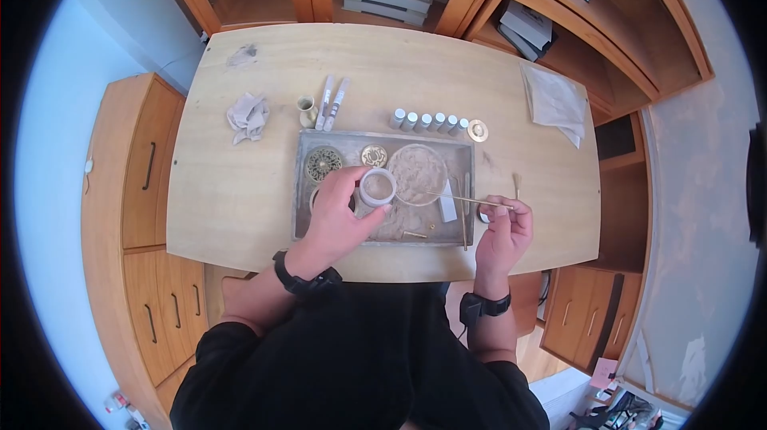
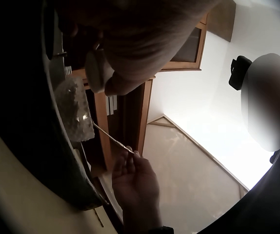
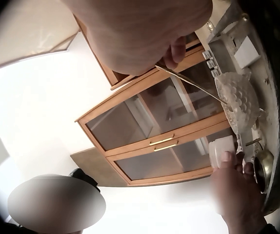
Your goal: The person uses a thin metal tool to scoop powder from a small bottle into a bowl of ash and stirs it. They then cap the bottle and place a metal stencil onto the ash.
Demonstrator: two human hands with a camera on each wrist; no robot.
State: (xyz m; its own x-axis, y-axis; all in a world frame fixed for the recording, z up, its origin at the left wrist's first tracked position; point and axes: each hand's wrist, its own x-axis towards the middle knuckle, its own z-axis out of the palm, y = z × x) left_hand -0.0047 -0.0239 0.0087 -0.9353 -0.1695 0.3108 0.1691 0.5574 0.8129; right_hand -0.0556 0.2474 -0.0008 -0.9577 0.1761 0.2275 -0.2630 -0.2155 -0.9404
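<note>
My left hand (image 1: 327, 222) grips a small whitish round jar (image 1: 378, 188) by its sides, thumb at the near rim and fingers at the far left. Its open top shows pale powder inside. Just right of it, a scalloped clear bowl (image 3: 240, 100) of grey-beige powder stands in the grey tray (image 1: 343, 136). Between thumb and fingertips my right hand (image 1: 503, 242) pinches a thin brass stick (image 1: 471, 202), slanting left so that its tip reaches the powder in the bowl. The left hand partly covers a dark round vessel (image 3: 263, 170) with a brass sheen in the tray.
Inside the tray lie an openwork brass lid (image 1: 323, 164), a patterned brass disc (image 1: 374, 156), a white block (image 1: 447, 202) and thin rods. Behind it stand several capped vials (image 1: 426, 121), a brass vase (image 1: 307, 112) and two printed sticks (image 1: 330, 104). Crumpled cloth (image 1: 248, 117) lies left.
</note>
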